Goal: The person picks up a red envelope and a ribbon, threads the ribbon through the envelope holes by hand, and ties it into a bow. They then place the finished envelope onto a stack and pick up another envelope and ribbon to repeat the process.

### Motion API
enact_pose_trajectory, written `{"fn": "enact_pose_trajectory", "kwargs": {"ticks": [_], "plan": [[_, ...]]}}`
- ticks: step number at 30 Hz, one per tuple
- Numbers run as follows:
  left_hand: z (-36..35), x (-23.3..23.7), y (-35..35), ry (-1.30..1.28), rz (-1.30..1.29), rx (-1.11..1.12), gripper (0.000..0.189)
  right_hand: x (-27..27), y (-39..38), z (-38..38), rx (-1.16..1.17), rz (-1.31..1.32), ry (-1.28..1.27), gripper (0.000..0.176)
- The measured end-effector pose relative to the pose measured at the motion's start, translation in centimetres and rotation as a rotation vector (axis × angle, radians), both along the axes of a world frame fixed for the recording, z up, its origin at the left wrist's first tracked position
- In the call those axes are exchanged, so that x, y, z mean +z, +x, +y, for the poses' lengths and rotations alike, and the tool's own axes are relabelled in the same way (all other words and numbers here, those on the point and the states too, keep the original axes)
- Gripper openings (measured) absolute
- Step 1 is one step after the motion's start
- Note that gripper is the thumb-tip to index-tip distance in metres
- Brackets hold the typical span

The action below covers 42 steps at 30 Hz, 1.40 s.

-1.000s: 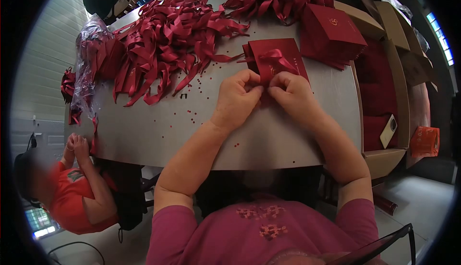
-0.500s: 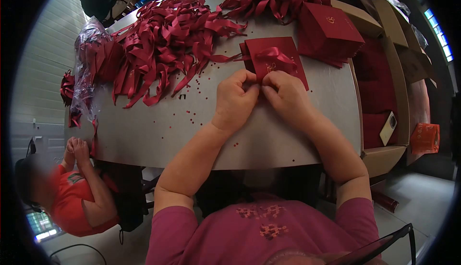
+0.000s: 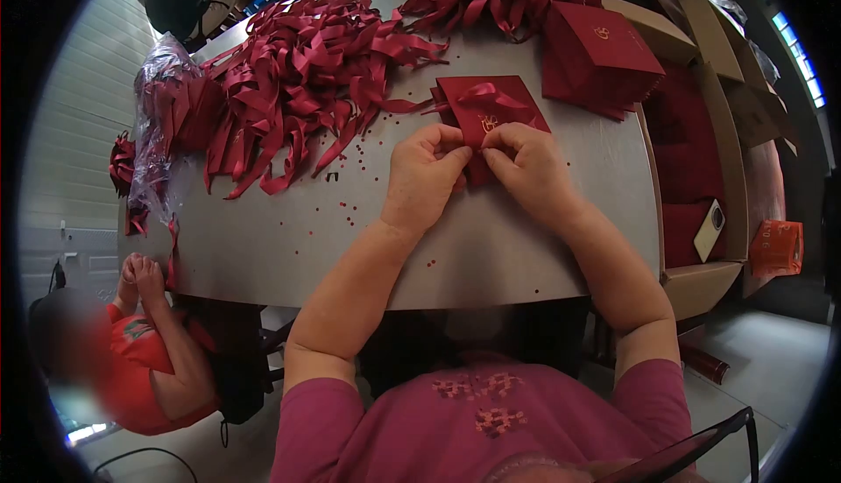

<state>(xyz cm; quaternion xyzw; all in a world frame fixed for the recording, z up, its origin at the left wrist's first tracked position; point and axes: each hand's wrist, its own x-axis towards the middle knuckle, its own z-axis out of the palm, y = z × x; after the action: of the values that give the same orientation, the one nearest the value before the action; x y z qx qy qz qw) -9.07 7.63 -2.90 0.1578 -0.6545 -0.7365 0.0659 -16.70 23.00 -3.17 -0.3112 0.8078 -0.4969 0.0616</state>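
A flat dark red paper gift bag point(image 3: 517, 93) with a gold emblem lies on the grey table in front of me. A satin ribbon loops across its upper face. My left hand point(image 3: 422, 172) pinches at the bag's near left edge, thumb against fingers. Close beside it, my right hand point(image 3: 528, 163) pinches the near edge, thumb and index finger together just below the emblem. Red material shows between and below the fingertips. My fingers hide exactly which part each hand grips.
A large heap of red ribboned bags point(image 3: 307, 63) covers the table's left. Stacked bags point(image 3: 600, 54) stand at the right, beside an open cardboard box point(image 3: 701, 277) holding red items and a phone point(image 3: 709, 231). Small red dots litter the grey table point(image 3: 368, 264). A person point(image 3: 158, 352) sits at left.
The bag has shifted slightly left and turned, showing more of the emblem and red material below my fingers. My hands have moved slightly apart, with the fingertips still pinched.
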Motion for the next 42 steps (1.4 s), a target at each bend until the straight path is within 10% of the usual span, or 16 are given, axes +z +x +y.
{"fn": "enact_pose_trajectory", "kwargs": {"ticks": [19, 27, 39, 42], "plan": [[-1.7, -0.7, -1.1, -0.226, 0.011, -0.259, 0.027, 2.0, -3.4, 2.0, -0.118, 0.172, -0.243, 0.014], [-2.6, -1.4, -1.1, -0.184, -0.007, -0.324, 0.015, -0.7, -5.9, 3.4, -0.256, 0.337, 0.304, 0.021], [-2.2, -1.1, -1.2, -0.212, 0.013, -0.373, 0.015, -0.3, -7.0, 3.6, -0.046, 0.011, 0.292, 0.022], [-2.3, -1.3, -1.3, -0.25, -0.001, -0.371, 0.016, 0.4, -7.1, 3.7, -0.014, -0.28, -0.049, 0.02]]}}
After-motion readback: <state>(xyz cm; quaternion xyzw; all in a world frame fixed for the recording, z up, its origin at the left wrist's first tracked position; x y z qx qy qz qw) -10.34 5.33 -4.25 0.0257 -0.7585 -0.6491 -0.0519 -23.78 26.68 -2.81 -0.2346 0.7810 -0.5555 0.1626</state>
